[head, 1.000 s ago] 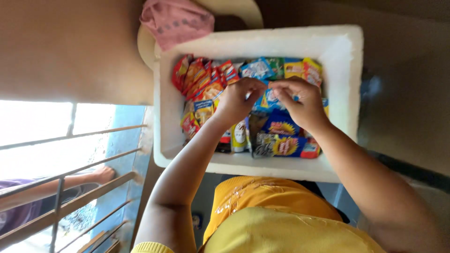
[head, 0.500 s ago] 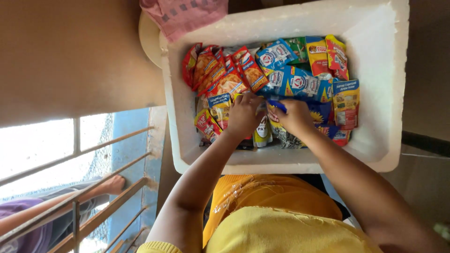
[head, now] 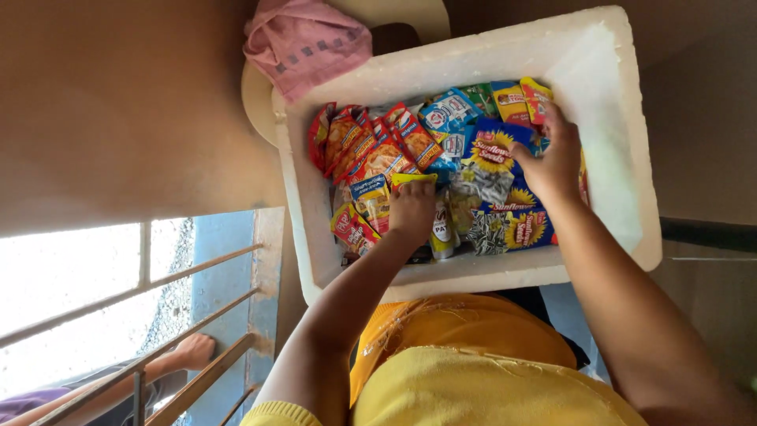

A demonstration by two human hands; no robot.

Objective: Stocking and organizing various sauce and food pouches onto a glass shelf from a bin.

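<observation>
- Two bare hands work inside a white foam box [head: 607,118] filled with snack packets.
- Left hand [head: 412,211]: lies palm down on the packets at the box's middle, fingers curled over a yellow packet [head: 413,180] whose edge shows just beyond the fingertips; whether it grips the packet cannot be told.
- Right hand [head: 554,158]: fingers bent and pinching the edge of a blue sunflower-seed packet [head: 493,154], near the yellow and red packets [head: 522,99] along the far wall.
- Change from half a second ago: the hands, then close together at the near wall, have spread apart, and the right hand has gone toward the far side.
- Contents: orange-red packets [head: 359,146] stand in a row at the left, blue packets [head: 445,114] in the middle.
- A pink cloth [head: 303,39] lies beside the box's far corner.
</observation>
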